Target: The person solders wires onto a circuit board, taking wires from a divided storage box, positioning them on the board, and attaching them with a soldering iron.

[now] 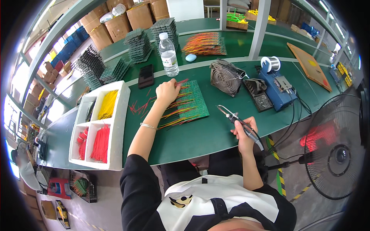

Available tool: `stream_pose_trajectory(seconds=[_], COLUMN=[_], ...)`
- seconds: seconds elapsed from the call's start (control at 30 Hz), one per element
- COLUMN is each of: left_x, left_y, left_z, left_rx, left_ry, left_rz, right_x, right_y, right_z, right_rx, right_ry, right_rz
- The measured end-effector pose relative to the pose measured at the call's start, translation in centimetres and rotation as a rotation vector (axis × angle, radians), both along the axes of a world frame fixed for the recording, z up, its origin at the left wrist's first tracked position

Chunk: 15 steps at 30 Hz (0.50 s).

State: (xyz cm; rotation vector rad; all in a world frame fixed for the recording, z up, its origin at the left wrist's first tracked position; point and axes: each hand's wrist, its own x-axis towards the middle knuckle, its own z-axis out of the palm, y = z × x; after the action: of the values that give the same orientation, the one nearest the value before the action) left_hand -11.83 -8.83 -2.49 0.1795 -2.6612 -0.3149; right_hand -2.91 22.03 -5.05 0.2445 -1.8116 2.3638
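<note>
The green circuit board (198, 101) lies on the tabletop (181, 144), a thin panel with fine pale patterning and bunches of red, yellow and dark wires (180, 122) fanning out past its left side. The left hand (168, 92) curls at its upper left corner, by some red ends (whether it pinches one, I cannot tell). The right hand (245, 134) grips a soldering tool (233, 117), metal tip near the board's right edge
</note>
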Motion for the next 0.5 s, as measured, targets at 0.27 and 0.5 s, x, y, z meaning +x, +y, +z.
stream_pose_trajectory(seconds=[0.27, 0.5], left_x=[3.5, 7.8], left_y=[3.9, 6.0], left_z=[-0.8, 0.4], left_rx=[0.064, 0.050], left_ry=[-0.053, -0.047], left_rz=[-0.052, -0.202], right_x=[0.8, 0.3], right_y=[0.4, 0.2], right_z=[0.3, 0.3], right_rx=[0.041, 0.033], right_ry=[-0.012, 0.025], right_rz=[-0.017, -0.048])
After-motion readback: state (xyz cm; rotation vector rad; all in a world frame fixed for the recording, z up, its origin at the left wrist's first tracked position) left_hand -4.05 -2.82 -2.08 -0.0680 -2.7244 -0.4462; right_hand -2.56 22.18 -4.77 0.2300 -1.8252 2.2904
